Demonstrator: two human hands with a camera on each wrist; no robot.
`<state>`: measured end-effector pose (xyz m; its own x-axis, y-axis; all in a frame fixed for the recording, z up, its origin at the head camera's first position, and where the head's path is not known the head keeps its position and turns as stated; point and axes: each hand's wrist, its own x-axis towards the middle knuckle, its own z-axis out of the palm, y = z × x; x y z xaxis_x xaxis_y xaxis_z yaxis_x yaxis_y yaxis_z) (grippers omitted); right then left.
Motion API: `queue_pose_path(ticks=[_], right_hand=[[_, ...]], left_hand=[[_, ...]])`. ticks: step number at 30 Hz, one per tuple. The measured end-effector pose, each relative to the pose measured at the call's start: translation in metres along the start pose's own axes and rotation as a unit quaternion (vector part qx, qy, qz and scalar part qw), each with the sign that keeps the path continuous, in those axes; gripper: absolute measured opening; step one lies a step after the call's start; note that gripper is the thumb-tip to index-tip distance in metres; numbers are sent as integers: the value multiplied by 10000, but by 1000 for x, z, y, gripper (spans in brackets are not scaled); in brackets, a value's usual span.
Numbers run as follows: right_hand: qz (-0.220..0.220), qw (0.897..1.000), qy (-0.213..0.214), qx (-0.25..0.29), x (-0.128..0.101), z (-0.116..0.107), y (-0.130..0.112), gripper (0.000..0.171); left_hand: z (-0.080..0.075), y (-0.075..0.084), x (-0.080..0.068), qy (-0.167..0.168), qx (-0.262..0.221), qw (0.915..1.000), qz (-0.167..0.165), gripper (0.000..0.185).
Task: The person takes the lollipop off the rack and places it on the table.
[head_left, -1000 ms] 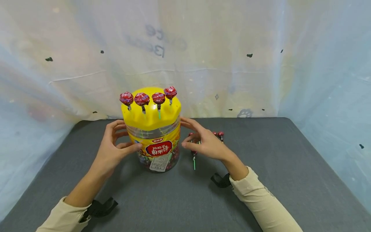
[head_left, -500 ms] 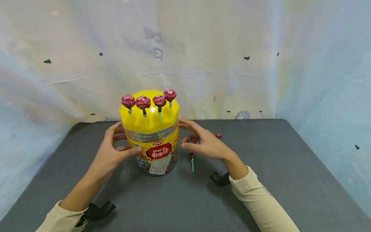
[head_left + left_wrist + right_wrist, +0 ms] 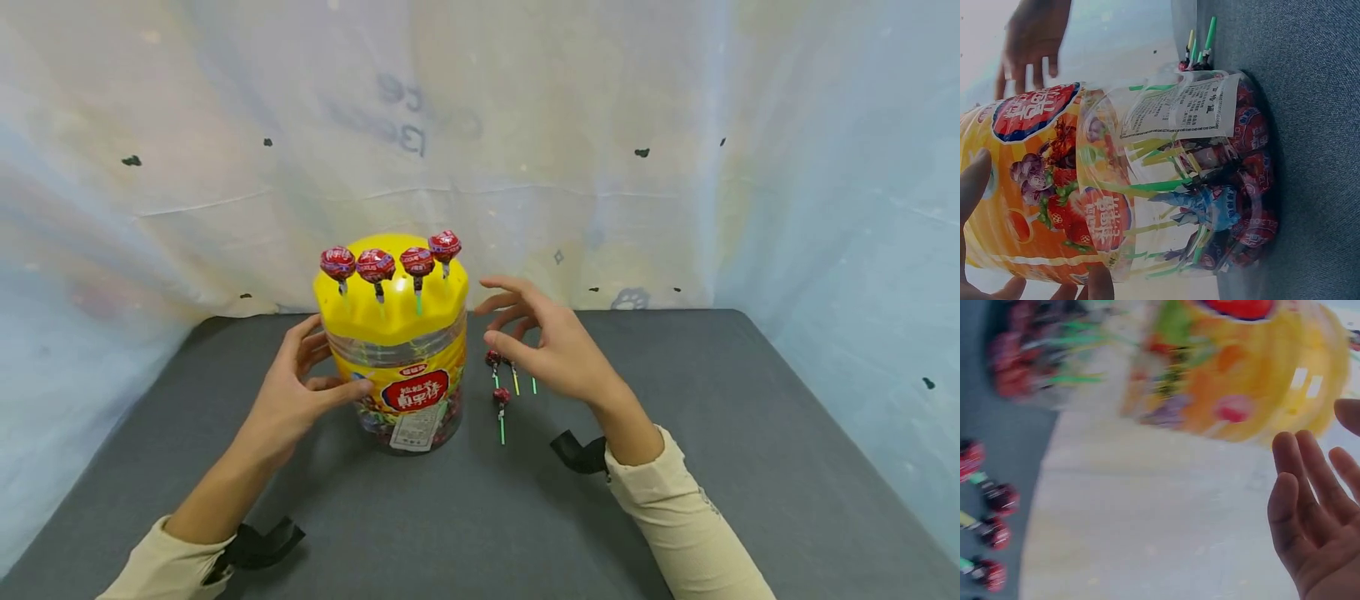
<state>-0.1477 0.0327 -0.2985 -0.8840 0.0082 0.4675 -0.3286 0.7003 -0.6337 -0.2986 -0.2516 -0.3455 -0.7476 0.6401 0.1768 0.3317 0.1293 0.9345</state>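
While our left hand (image 3: 296, 398) holds the side of the jar (image 3: 396, 367), thumb across its label and fingers curved round the back, the jar stands upright on the grey table (image 3: 735, 433) just left of centre. Our right hand (image 3: 551, 350) hangs free just right of the jar, fingers spread and holding nothing, above loose lollipops (image 3: 501, 397) on the table. Four lollipops (image 3: 376, 265) stand upright in the yellow lid (image 3: 390, 308).
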Motion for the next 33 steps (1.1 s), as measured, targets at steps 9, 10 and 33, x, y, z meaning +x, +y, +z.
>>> queue_pose_path(ticks=[9,10,33], right_hand=[[-893,9887,1070,-557,18,-2,-45,55],[-935,9863,1208,-624,20,0,-47,56],[-1890,9626,1764,-814,41,26,-36,56]], left_hand=[[2,-4,1,32,24,10000,-25,93],[3,-4,1,37,3,10000,-34,93],[6,-1,0,169,-22,9998,-48,91]])
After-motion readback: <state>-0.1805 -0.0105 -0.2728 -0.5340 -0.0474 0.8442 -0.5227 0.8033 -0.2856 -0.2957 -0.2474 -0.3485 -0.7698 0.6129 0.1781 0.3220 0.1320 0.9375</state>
